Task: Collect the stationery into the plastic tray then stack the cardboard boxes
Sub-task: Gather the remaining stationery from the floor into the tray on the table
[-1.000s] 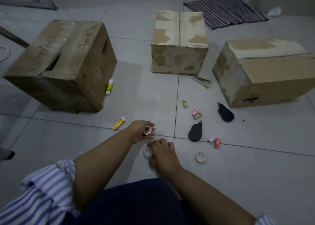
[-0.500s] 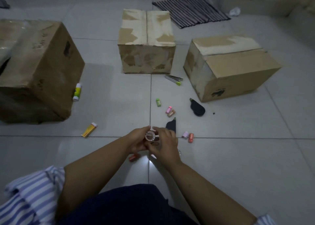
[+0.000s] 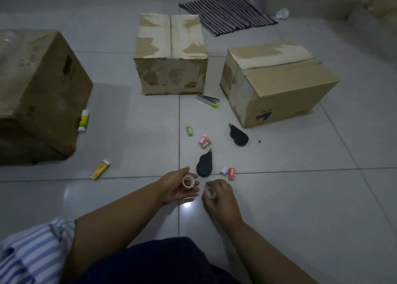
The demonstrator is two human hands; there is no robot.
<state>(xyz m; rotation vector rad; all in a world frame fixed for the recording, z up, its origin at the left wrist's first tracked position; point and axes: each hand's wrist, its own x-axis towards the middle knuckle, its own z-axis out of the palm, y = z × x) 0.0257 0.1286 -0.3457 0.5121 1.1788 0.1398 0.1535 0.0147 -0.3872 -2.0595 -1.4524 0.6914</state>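
My left hand point(image 3: 177, 187) holds a stack of small tape rolls point(image 3: 188, 181) just above the tiled floor. My right hand point(image 3: 219, 197) grips another tape roll point(image 3: 210, 191) beside it. Ahead lie two black tape dispensers point(image 3: 205, 163) point(image 3: 238, 135), small coloured erasers point(image 3: 189, 130) point(image 3: 204, 141) point(image 3: 228, 172), a yellow eraser point(image 3: 100, 169), a glue stick point(image 3: 83, 121) and a stapler point(image 3: 209, 100). Three cardboard boxes stand on the floor: left point(image 3: 40, 94), middle point(image 3: 170, 53) and right point(image 3: 277, 81). No plastic tray is in view.
A striped mat point(image 3: 227, 15) lies at the back, with a crumpled white thing point(image 3: 282, 14) near the wall. My knee in dark cloth point(image 3: 154, 262) fills the bottom edge. Bare tiles stretch to the right of my hands.
My hands were together at the tape rolls half a second ago; now they have parted, each holding tape. The tape roll that lay on the floor to the right is gone from there.
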